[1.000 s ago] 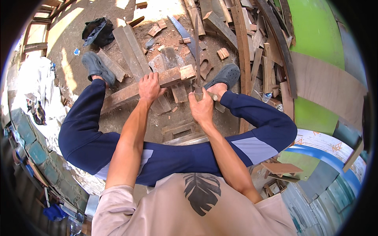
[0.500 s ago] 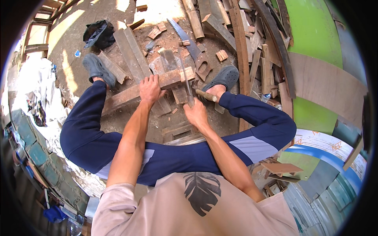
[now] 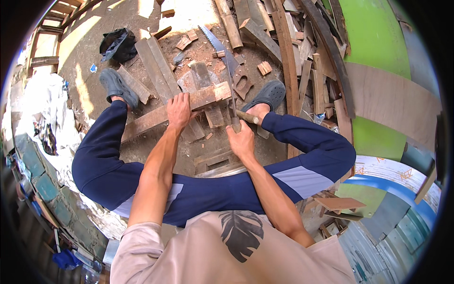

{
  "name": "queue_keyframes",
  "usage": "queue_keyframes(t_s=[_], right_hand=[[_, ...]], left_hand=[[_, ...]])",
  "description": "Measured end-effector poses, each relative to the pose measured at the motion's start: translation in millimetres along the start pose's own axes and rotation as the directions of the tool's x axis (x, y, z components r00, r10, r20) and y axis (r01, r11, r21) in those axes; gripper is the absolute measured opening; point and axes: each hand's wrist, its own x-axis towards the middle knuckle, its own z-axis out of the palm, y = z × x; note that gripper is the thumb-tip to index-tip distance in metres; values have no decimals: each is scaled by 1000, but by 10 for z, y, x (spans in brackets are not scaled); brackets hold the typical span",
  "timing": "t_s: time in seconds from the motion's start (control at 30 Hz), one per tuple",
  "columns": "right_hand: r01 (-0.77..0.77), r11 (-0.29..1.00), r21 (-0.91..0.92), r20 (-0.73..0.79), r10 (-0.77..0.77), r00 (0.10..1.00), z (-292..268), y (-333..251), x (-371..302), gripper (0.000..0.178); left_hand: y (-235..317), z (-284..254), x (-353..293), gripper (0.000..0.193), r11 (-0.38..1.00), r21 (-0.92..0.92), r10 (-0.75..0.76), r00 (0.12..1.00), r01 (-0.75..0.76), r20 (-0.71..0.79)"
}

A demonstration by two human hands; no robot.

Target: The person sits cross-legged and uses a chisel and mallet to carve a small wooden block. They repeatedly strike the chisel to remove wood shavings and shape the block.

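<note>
My left hand is closed over a long wooden beam, which lies slantwise between my legs with its far right end resting on other wood pieces. That end is pale, freshly cut wood. In my right hand is the handle of a machete-like tool, its long thin blade seen nearly edge-on and pointing away from me. The blade stands just right of the beam's pale end; whether they touch I cannot tell. A round wooden handle lies beside my right foot, its other end hidden.
A handsaw lies on the ground beyond the beam, among wood chips and small offcuts. Loose planks lie ahead, near a black plastic bag. Scrap timber is piled at right. My feet in clogs flank the work.
The machete-like tool and my right hand have shifted right, taking the blade from across the beam's pale end to just beside it. My left hand stays on the beam.
</note>
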Motion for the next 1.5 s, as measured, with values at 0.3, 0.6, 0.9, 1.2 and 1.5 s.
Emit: queue_keyframes(t_s=[0.3,0.6,0.9,1.2,1.5], right_hand=[[9,996,92,63,-15,998,-53,-83,215,31],[-40,999,-17,105,42,994,39,-61,315,35],[-79,973,-216,213,126,969,223,188,439,41],[-109,959,-260,278,183,943,258,177,547,39],[-224,949,-220,312,286,906,341,207,585,36]], left_hand=[[-73,-73,262,95,1000,17,26,987,-23,-156],[-47,-28,244,91,1000,11,4,993,-3,-117],[-51,-42,257,91,1000,-8,-6,994,6,-113],[-78,-49,296,87,1000,-21,-5,996,4,-87],[-36,-24,284,87,1000,-20,-4,996,2,-94]])
